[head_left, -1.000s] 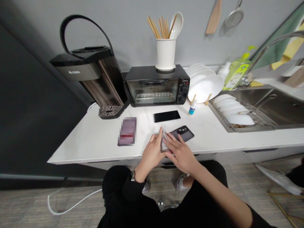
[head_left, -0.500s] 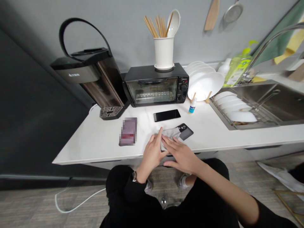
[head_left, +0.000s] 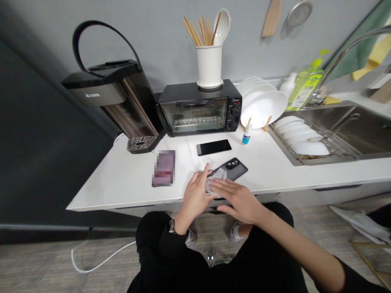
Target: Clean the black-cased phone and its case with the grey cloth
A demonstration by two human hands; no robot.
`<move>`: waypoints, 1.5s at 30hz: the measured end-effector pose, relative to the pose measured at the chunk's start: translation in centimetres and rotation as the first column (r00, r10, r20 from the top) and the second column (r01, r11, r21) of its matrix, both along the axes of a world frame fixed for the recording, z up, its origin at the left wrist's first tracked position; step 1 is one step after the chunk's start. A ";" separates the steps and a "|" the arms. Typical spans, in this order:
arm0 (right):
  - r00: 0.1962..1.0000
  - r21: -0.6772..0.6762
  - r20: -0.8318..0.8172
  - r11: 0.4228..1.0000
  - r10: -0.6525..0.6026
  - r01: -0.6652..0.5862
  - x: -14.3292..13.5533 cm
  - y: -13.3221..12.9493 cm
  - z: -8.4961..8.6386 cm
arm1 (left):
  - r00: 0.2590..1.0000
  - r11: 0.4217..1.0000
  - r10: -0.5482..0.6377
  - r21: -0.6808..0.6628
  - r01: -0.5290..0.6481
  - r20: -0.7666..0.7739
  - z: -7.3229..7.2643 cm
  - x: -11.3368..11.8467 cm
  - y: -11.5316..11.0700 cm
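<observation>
**Hands wiping a phone with a cloth**

The left hand is steadying the near end of the grey phone, fingers loosely curled; the right hand is lying flat, pressing a pale cloth onto it. The phone's camera end is showing bare, the rest sitting covered, so the wipe looks part-done. A second phone is lying behind on the white counter, before a toaster oven, kettle and sink.

A dark grey phone lies camera-side up, angled, near the counter's front edge. A crumpled pale cloth covers its near end.
</observation>
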State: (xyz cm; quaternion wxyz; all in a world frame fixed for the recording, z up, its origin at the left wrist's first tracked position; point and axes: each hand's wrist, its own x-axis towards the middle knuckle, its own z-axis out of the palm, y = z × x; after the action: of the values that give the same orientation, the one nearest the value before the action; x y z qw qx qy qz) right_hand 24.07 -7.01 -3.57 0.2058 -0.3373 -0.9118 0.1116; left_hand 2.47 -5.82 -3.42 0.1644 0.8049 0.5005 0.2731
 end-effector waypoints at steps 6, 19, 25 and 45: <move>0.966 0.109 0.009 0.960 -0.260 0.257 2.2 1.5 -0.5 | 1.000 1.000 0.009 0.005 -0.009 -0.002 0.2 0.0 0.1; 0.995 0.063 0.011 0.993 -0.097 0.096 1.3 0.9 -0.2 | 0.999 0.999 0.017 0.042 -0.015 -0.042 -0.2 0.0 -0.1; 0.999 0.073 0.048 0.997 -0.007 0.004 1.5 0.0 -0.5 | 0.999 0.999 -0.002 0.034 0.004 -0.041 -0.1 0.0 0.0; 0.952 0.120 -0.002 0.945 -0.307 0.305 -0.2 0.0 -0.8 | 0.999 0.998 -0.052 -0.036 0.051 -0.009 0.6 -0.1 -0.3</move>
State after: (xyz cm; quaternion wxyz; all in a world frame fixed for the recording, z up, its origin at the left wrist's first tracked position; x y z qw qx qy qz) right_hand 23.88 -7.05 -4.42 0.2328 -0.4626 -0.8552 0.0209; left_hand 2.41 -6.10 -2.82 0.1834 0.8158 0.4853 0.2557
